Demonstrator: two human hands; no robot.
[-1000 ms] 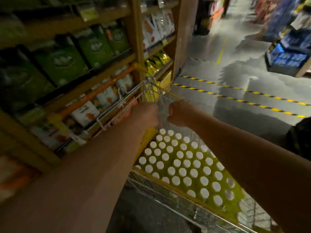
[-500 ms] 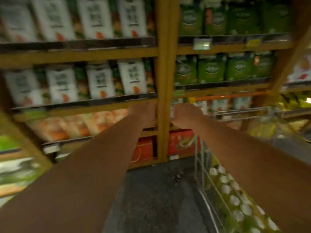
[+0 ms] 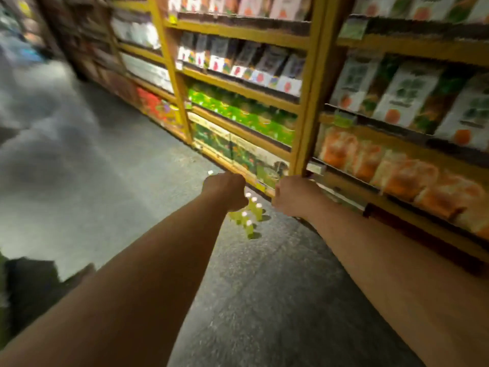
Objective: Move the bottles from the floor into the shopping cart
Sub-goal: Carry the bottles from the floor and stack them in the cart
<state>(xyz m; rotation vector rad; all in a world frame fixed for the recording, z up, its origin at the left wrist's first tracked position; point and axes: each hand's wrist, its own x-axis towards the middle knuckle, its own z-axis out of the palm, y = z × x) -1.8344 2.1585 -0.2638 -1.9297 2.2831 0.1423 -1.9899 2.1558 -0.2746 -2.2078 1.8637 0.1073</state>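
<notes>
Shelving (image 3: 304,107): yellow, stocked, on our right. Floor (image 3: 105,181): grey. Left hand (image 3: 225,190), right hand (image 3: 293,197): both outstretched, grip clenched, holding nothing. Bottles (image 3: 250,215): green, white-capped, clustered upright on floor beyond our fists.

Open grey floor (image 3: 87,165) fills the left and lower centre of the frame. A cluster of bottles (image 3: 248,215) stands at centre, close beside the yellow shelving (image 3: 307,107), which walls off the whole right side.
</notes>
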